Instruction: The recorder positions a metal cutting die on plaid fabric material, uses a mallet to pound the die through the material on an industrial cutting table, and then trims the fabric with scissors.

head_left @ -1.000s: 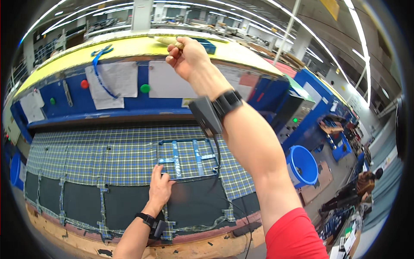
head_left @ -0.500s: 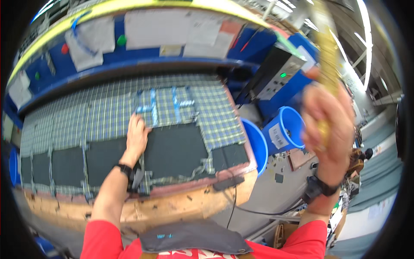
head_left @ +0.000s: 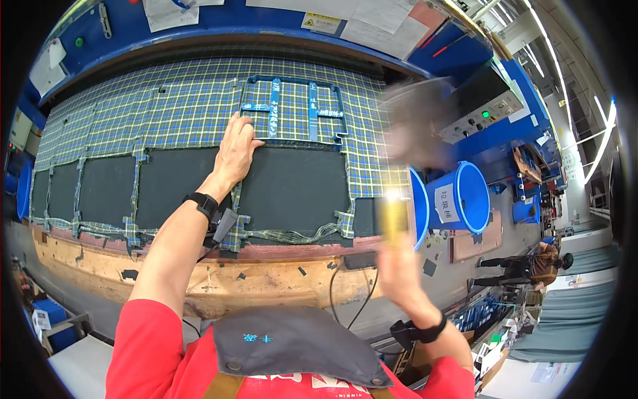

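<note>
My left hand [head_left: 236,149] is closed at the near left corner of a blue steel-rule cutting die [head_left: 311,113], its fingers curled at the edge. The die is an open rectangular frame with crossbars, lying flat on blue and yellow plaid fabric [head_left: 179,110]. My right hand [head_left: 401,272] grips the yellow handle of a mallet [head_left: 395,219]. Motion smears the mallet's big grey-brown head, held up right of the die. Below the die, dark rectangular openings cut in the plaid show a black layer [head_left: 292,186].
Beyond the fabric's right end stands a blue bin [head_left: 458,199], with another blue bin partly hidden beside it. A control box [head_left: 485,113] with a green light stands at the back right. Cables hang over the wooden front edge [head_left: 266,279]. A person [head_left: 531,266] is far right.
My right hand has swung the mallet down and inward from its raised place at the right. My left hand stays at the die's corner. The whole view has shifted.
</note>
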`<state>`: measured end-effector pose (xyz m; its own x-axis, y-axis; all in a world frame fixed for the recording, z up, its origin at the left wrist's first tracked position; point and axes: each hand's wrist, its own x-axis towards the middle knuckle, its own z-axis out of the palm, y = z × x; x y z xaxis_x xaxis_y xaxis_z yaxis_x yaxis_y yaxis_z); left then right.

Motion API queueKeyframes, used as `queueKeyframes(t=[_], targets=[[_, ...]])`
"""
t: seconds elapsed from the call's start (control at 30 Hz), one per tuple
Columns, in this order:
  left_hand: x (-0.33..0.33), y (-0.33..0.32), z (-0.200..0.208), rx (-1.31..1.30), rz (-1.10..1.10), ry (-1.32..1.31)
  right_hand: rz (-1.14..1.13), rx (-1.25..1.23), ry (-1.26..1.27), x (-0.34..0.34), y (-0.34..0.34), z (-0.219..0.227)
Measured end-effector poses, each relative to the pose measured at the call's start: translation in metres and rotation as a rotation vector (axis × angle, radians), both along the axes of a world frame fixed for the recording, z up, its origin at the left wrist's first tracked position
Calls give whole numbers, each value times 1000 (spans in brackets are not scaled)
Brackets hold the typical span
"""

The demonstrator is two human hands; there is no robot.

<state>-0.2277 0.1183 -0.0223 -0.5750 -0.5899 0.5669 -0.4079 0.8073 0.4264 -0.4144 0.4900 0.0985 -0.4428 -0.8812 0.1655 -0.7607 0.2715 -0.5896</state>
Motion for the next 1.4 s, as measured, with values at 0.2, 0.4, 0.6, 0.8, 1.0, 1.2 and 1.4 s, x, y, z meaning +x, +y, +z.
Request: queueKeyframes(t=[0.2,0.4,0.6,0.8,1.0,1.2,1.4], targets=[[-2,-7,-9,-72,0,46,-41,391,-224,-19,-17,54],[1,-6,-2,-48,14,15,-121,-749,-326,-11,-46,153],[-10,-1,4,-17,-26,13,62,33,304,-22,15,-30],[-7,-16,-7,-93,17,56,-127,344,-359,-24,-10,13],[2,-6,-3,-29,1,28,-124,-511,-220,-31,-30,127],[6,-4,-2,-7,31,28,-136,-920,-269,-24,-66,115],[-3,-8,-5,-8,15,57,36,465,-103,-18,-62,-48]])
